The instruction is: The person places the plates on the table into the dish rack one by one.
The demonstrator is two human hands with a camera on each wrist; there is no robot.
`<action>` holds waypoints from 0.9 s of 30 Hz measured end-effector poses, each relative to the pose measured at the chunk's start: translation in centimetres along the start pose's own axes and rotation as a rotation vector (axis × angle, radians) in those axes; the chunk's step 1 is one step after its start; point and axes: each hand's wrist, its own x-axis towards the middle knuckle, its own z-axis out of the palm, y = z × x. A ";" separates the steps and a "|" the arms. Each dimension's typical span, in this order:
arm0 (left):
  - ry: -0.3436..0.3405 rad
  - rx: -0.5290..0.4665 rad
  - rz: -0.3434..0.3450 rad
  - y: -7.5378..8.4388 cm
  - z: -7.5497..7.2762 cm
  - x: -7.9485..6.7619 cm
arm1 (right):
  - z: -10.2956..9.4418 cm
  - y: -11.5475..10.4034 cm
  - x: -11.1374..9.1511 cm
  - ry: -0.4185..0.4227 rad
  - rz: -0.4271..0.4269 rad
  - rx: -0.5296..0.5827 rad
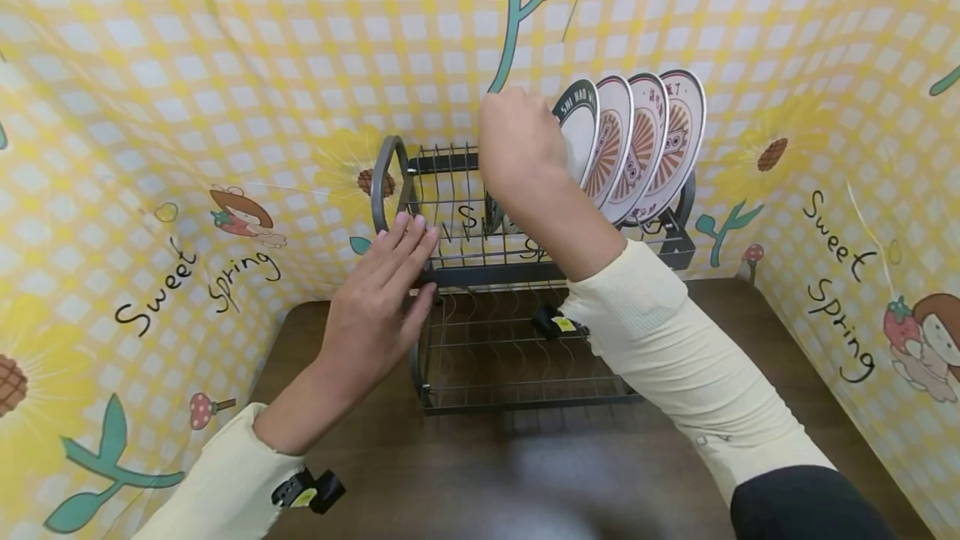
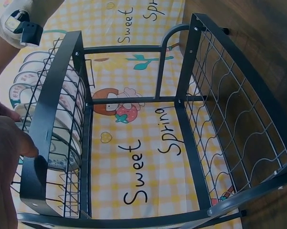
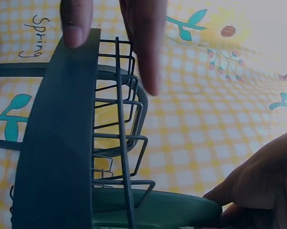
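Note:
My right hand (image 1: 521,140) pinches the edge of a dark green plate (image 3: 157,210), which stands on edge between the wires of the dish rack's upper tier (image 1: 491,275). Right of that hand, in the head view, several white patterned plates (image 1: 678,144) lean upright in a row. My left hand (image 1: 382,298) rests at the upper tier's front left corner, fingers straight. Its thumb lies against the dark front rail (image 2: 50,119) in the left wrist view. Much of the green plate is hidden behind the right hand in the head view.
The rack's lower wire tier (image 1: 517,357) extends below and in front of the upper one. A dark brown tabletop (image 1: 420,473) carries the rack. Yellow checked cloth (image 1: 300,48) with printed flowers surrounds it at the back and sides.

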 end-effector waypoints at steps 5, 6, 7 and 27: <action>0.070 0.012 -0.050 -0.6 -1.1 0.3 | -0.4 0.4 -1.5 0.050 -0.023 -0.015; 0.082 0.017 -0.069 -0.9 -1.5 0.3 | -0.7 0.6 -1.9 0.068 -0.026 -0.024; 0.095 0.025 -0.090 -1.2 -1.9 0.4 | -1.0 0.8 -2.4 0.088 -0.028 -0.029; 0.016 0.162 -0.375 -9.8 -3.1 -3.8 | -3.3 20.1 -4.1 0.571 0.121 0.487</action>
